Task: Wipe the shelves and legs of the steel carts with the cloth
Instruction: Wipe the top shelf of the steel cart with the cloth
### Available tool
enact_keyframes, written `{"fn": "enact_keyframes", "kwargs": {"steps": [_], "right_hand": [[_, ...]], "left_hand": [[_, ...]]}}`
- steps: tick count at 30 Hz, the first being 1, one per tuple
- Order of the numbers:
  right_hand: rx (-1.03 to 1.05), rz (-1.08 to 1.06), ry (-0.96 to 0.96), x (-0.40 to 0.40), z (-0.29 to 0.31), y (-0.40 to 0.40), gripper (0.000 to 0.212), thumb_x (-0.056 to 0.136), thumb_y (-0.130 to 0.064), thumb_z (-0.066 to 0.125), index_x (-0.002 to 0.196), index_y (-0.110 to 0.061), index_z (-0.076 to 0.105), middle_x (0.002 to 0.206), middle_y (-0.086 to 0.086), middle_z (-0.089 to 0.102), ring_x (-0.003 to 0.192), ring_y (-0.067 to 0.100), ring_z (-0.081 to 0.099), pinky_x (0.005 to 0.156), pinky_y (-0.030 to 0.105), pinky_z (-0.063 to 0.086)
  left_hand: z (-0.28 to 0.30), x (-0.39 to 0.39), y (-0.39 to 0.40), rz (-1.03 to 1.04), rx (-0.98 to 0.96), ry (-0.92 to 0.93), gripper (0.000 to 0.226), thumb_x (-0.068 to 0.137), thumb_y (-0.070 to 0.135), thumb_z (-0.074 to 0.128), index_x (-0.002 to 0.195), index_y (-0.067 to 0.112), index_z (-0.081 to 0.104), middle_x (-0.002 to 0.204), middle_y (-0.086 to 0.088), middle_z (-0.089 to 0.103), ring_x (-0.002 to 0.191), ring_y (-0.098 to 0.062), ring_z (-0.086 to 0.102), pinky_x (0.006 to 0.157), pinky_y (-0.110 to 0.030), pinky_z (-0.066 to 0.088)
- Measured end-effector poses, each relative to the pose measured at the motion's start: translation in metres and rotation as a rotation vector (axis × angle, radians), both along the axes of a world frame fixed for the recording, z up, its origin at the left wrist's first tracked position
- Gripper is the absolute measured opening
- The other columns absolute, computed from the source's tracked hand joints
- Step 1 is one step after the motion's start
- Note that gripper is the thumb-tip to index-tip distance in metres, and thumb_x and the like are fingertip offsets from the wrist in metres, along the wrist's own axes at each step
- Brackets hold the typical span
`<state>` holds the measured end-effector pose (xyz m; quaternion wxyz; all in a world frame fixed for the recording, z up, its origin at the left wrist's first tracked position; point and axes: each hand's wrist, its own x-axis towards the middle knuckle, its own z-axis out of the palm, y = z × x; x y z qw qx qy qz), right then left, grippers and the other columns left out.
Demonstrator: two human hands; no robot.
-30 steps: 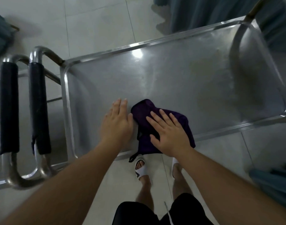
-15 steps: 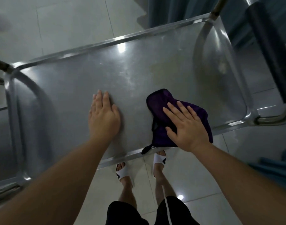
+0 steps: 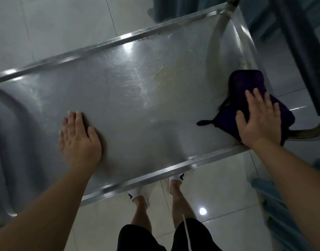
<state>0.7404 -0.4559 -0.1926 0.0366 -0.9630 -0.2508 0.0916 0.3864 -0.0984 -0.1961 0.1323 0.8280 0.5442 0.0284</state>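
Observation:
The top shelf of a steel cart (image 3: 130, 91) fills the middle of the head view, its raised rim running along the near and far sides. A dark purple cloth (image 3: 246, 84) lies crumpled at the shelf's right end, partly over the near right corner. My right hand (image 3: 259, 116) presses flat on the cloth with straight fingers. My left hand (image 3: 79, 138) rests flat on the bare steel at the near left, fingers straight, holding nothing.
A black-padded cart handle (image 3: 304, 57) slants down at the far right beside the shelf's end. Blue-green fabric (image 3: 282, 205) sits low at the right. Pale floor tiles (image 3: 46, 24) surround the cart. My feet in white sandals (image 3: 137, 194) stand just under the near rim.
My right hand has slid the cloth rightwards along the shelf to its right end. My left hand has stayed flat on the steel, and the view has shifted right along the cart.

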Motion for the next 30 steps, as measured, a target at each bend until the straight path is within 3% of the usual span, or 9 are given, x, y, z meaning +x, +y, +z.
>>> {"fn": "enact_keyframes", "kwargs": {"steps": [3, 6, 12, 15, 18, 24, 30], "right_hand": [[0.044, -0.111, 0.012, -0.026, 0.002, 0.010, 0.068, 0.104, -0.055, 0.026, 0.165, -0.031, 0.011, 0.174, -0.001, 0.014, 0.159, 0.029, 0.011, 0.128, 0.056, 0.014], [0.075, -0.141, -0.008, -0.091, 0.005, 0.050, 0.068, 0.102, -0.051, 0.033, 0.164, -0.024, 0.025, 0.170, 0.007, 0.026, 0.155, 0.038, 0.023, 0.123, 0.058, 0.024], [0.109, 0.440, 0.109, -0.225, 0.001, 0.157, 0.070, 0.099, -0.052, 0.044, 0.164, -0.031, 0.027, 0.172, -0.005, 0.023, 0.160, 0.028, 0.013, 0.126, 0.055, 0.017], [0.119, 0.743, 0.145, -0.220, -0.002, 0.195, 0.070, 0.098, -0.053, 0.044, 0.164, -0.033, 0.029, 0.172, -0.008, 0.020, 0.161, 0.024, 0.009, 0.128, 0.052, 0.010], [0.106, 0.886, 0.155, -0.187, -0.005, 0.213, 0.071, 0.097, -0.057, 0.042, 0.163, -0.035, 0.029, 0.171, -0.010, 0.022, 0.160, 0.020, 0.010, 0.129, 0.048, 0.005], [0.113, 0.635, 0.042, -0.075, 0.002, 0.200, 0.071, 0.092, -0.055, 0.046, 0.159, -0.032, 0.041, 0.166, -0.007, 0.037, 0.156, 0.023, 0.027, 0.127, 0.049, 0.017], [0.047, 0.081, 0.020, 0.052, 0.014, 0.131, 0.072, 0.095, -0.056, 0.033, 0.162, -0.029, 0.031, 0.171, 0.000, 0.027, 0.157, 0.030, 0.021, 0.127, 0.053, 0.014]], "left_hand": [[-0.004, 0.004, -0.001, 0.019, -0.006, 0.009, 0.066, 0.104, 0.038, 0.030, 0.168, 0.021, 0.022, 0.177, -0.001, 0.015, 0.163, -0.021, 0.008, 0.132, -0.042, 0.002], [-0.007, 0.006, -0.002, 0.029, -0.007, -0.002, 0.067, 0.103, 0.038, 0.030, 0.167, 0.021, 0.023, 0.177, 0.000, 0.016, 0.163, -0.019, 0.008, 0.132, -0.041, 0.001], [-0.008, 0.005, -0.001, 0.036, -0.014, 0.009, 0.066, 0.104, 0.036, 0.033, 0.167, 0.021, 0.024, 0.176, 0.001, 0.017, 0.163, -0.018, 0.008, 0.132, -0.040, 0.000], [-0.008, 0.004, -0.001, 0.030, -0.012, 0.015, 0.066, 0.104, 0.037, 0.029, 0.168, 0.023, 0.022, 0.177, 0.002, 0.015, 0.163, -0.016, 0.007, 0.131, -0.038, -0.002], [-0.011, 0.001, 0.000, 0.024, -0.011, 0.012, 0.066, 0.105, 0.039, 0.028, 0.168, 0.025, 0.020, 0.177, 0.005, 0.013, 0.163, -0.013, 0.004, 0.131, -0.035, -0.004], [-0.013, 0.001, 0.001, 0.025, 0.015, -0.015, 0.067, 0.102, 0.038, 0.034, 0.167, 0.022, 0.027, 0.175, 0.001, 0.020, 0.162, -0.019, 0.012, 0.131, -0.038, 0.001], [-0.013, 0.002, 0.000, 0.022, 0.020, -0.009, 0.067, 0.102, 0.038, 0.034, 0.167, 0.021, 0.027, 0.175, 0.000, 0.020, 0.162, -0.020, 0.012, 0.131, -0.040, 0.003]]}}
